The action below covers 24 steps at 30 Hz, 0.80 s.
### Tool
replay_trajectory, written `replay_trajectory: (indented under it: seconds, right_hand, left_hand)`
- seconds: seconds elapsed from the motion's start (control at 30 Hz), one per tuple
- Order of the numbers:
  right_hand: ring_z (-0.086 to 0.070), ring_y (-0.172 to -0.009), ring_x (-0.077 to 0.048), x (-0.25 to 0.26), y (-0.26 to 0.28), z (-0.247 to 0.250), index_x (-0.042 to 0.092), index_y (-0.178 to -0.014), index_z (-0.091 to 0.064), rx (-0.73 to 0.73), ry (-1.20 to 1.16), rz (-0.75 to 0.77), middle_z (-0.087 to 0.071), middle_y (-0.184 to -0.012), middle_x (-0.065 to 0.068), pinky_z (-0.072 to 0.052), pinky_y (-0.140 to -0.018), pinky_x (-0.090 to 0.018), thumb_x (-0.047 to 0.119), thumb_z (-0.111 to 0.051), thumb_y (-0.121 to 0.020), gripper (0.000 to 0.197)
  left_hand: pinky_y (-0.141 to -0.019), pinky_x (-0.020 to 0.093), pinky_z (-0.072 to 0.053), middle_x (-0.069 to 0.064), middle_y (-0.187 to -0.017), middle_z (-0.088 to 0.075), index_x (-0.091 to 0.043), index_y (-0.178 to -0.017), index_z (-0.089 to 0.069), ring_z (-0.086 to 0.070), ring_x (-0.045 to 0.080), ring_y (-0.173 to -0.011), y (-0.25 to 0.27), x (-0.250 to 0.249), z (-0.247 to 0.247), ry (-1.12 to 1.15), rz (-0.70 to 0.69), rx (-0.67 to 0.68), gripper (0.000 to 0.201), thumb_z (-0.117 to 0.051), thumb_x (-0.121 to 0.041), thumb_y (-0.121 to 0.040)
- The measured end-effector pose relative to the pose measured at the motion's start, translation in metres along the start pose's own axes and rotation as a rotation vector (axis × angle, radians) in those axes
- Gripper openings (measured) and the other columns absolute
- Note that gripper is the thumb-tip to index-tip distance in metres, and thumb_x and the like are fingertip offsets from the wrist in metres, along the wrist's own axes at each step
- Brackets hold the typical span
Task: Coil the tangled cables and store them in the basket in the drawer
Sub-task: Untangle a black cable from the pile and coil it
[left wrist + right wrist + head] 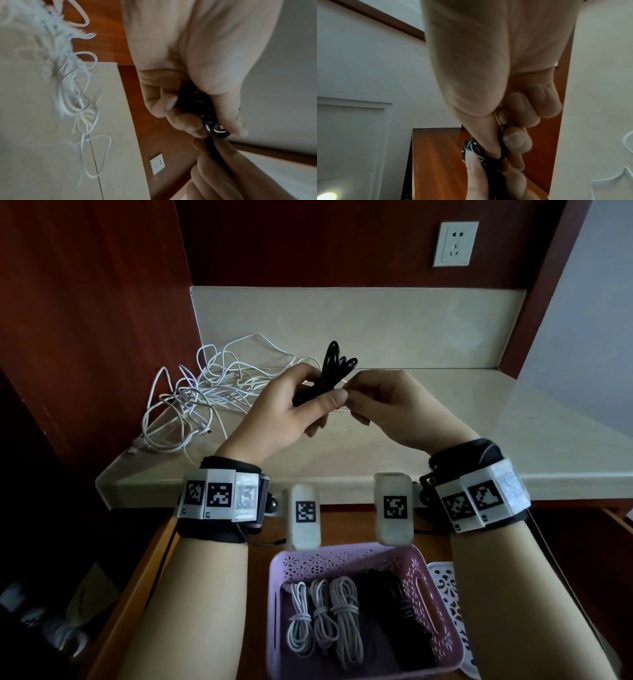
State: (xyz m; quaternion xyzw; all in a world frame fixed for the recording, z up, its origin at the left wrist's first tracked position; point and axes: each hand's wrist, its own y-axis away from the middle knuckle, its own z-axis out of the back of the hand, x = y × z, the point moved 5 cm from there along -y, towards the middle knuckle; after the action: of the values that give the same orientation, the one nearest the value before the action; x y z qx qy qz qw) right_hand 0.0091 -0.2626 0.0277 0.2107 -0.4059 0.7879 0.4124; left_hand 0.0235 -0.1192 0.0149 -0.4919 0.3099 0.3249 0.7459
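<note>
Step in hand, I judge: binding black cable bundle (334, 371). My left hand (284, 409) grips it; right hand (387, 405) pinches its end. Next: tuck end, lower into basket (342, 559); white tangle (202, 392) left of bundle remains.

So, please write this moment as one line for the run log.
left hand: holds coiled black cable | right hand: pinches it | tangled white cables: on countertop | purple plastic basket: holds coiled cables
</note>
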Motion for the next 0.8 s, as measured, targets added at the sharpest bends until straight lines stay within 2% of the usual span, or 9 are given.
replay_trajectory:
  seconds: [0.07,0.17,0.27,0.33,0.43,0.53,0.67,0.73,0.8]
  right_hand:
    - [-0.038,-0.049,-0.005,0.004,0.001,0.003,0.003,-0.081,-0.064,-0.008,0.048,-0.019,-0.048,-0.056,0.001,-0.031,-0.049,-0.014,0.014,-0.054,-0.094,0.020]
    - [-0.045,-0.046,-0.004,0.008,0.002,0.005,0.004,-0.081,-0.066,-0.043,0.114,-0.009,-0.055,-0.054,0.009,-0.032,-0.049,-0.011,0.016,-0.055,-0.094,0.022]
    - [-0.057,-0.051,-0.006,0.014,0.001,0.008,0.009,-0.082,-0.069,-0.209,0.021,0.071,-0.065,-0.062,0.010,-0.042,-0.055,-0.012,0.013,-0.061,-0.090,0.012]
    - [-0.064,-0.059,-0.009,0.019,0.001,0.009,0.011,-0.088,-0.068,-0.269,-0.082,0.123,-0.069,-0.073,0.002,-0.052,-0.063,-0.019,0.009,-0.067,-0.085,0.003]
    - [-0.067,-0.070,-0.006,0.020,0.001,0.006,0.010,-0.093,-0.067,-0.242,-0.201,0.149,-0.070,-0.079,0.005,-0.054,-0.072,-0.022,0.003,-0.071,-0.080,0.015]
    - [-0.064,-0.068,-0.006,0.017,-0.001,0.008,0.011,-0.095,-0.068,-0.257,-0.326,0.190,-0.069,-0.079,0.006,-0.050,-0.067,-0.020,-0.003,-0.068,-0.081,0.020]
    - [-0.062,-0.075,-0.013,0.013,-0.002,0.010,0.012,-0.094,-0.067,-0.319,-0.443,0.262,-0.065,-0.094,-0.010,-0.047,-0.061,-0.025,-0.001,-0.065,-0.081,0.018]
    - [-0.063,-0.066,-0.018,0.010,-0.002,0.011,0.011,-0.090,-0.067,-0.356,-0.466,0.256,-0.068,-0.087,-0.015,-0.046,-0.056,-0.027,0.003,-0.066,-0.082,0.011]
    - [-0.060,-0.056,-0.016,0.010,-0.002,0.014,0.013,-0.084,-0.066,-0.397,-0.480,0.256,-0.068,-0.075,-0.004,-0.043,-0.052,-0.025,0.007,-0.068,-0.081,0.008]
  left_hand:
    - [-0.049,0.021,-0.039,0.002,-0.066,-0.060,-0.011,-0.084,-0.055,-0.051,0.012,-0.055,0.000,0.006,-0.002,0.145,0.006,-0.046,0.016,-0.055,-0.022,-0.095]
    - [-0.059,0.019,-0.044,0.003,-0.070,-0.060,-0.006,-0.084,-0.057,-0.053,0.010,-0.061,0.000,0.010,-0.003,0.233,0.048,-0.118,0.022,-0.046,-0.019,-0.099]
    - [-0.060,0.016,-0.045,-0.002,-0.065,-0.062,-0.007,-0.083,-0.057,-0.055,0.009,-0.059,-0.001,0.012,-0.002,0.384,0.057,-0.129,0.024,-0.045,-0.021,-0.097]
    - [-0.062,0.017,-0.047,-0.003,-0.065,-0.064,-0.006,-0.085,-0.059,-0.059,0.011,-0.061,-0.003,0.015,0.000,0.520,0.076,-0.127,0.026,-0.051,-0.030,-0.092]
    - [-0.066,0.023,-0.052,0.004,-0.075,-0.068,-0.008,-0.085,-0.070,-0.063,0.015,-0.068,-0.004,0.020,-0.001,0.735,0.099,-0.088,0.031,-0.065,-0.037,-0.075]
    - [-0.073,0.027,-0.054,0.009,-0.085,-0.068,-0.008,-0.091,-0.072,-0.065,0.016,-0.072,-0.004,0.021,-0.006,0.828,0.106,-0.052,0.025,-0.056,-0.027,-0.087]
    - [-0.092,0.035,-0.053,0.012,-0.100,-0.067,-0.006,-0.100,-0.071,-0.067,0.019,-0.088,-0.005,0.015,-0.010,0.833,0.087,-0.046,0.029,-0.043,-0.013,-0.095]
    - [-0.099,0.040,-0.046,0.011,-0.099,-0.071,-0.007,-0.100,-0.072,-0.067,0.025,-0.095,-0.004,0.009,-0.012,0.797,0.079,-0.029,0.030,-0.043,-0.012,-0.096]
    - [-0.097,0.039,-0.048,0.009,-0.095,-0.071,-0.006,-0.103,-0.067,-0.065,0.027,-0.093,-0.005,0.006,-0.013,0.754,0.088,-0.059,0.024,-0.044,-0.010,-0.097]
